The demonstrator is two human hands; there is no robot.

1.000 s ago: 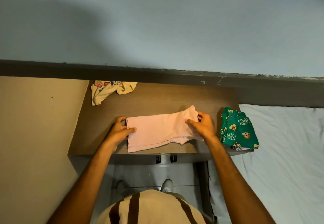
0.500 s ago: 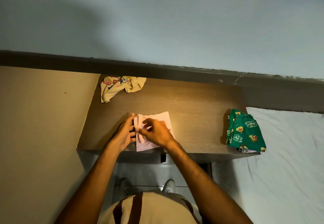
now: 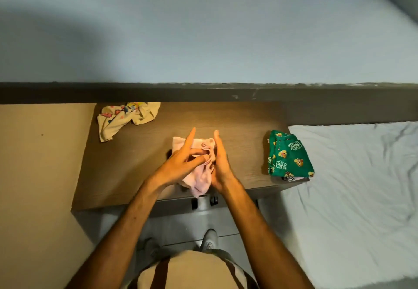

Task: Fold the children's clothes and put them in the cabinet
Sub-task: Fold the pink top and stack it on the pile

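Cream cartoon-print garment (image 3: pixel 126 118) lies crumpled at about ten o'clock on the wooden cabinet top (image 3: pixel 140 171), still unfolded. Toward the middle, at roughly six o'clock near the front edge, sits the pink garment (image 3: pixel 199 182), gathered into a small bundle between both hands. The left hand (image 3: pixel 181 166) rests on it with fingers mostly straight and spread, the forefinger pointing up toward twelve o'clock and two fingers laid across the pink cloth; it presses rather than grips. The right hand (image 3: pixel 220 164) stands on edge just beside the bundle at its three o'clock side, fingers straight and together, flat against the cloth; whether the thumb hooks under the fabric I cannot tell. Further right, at about three o'clock, the green printed garment (image 3: pixel 289 157) lies folded near the table's corner, beside the white bedding (image 3: pixel 362 175).

Judging by how the bundle sits, its lower end hangs close to the front edge; with neither hand truly gripping, a careless lift could let the folds spring open or the cloth slide off toward the floor. The green piece also sits near the corner and could be nudged off by a sweeping forearm.
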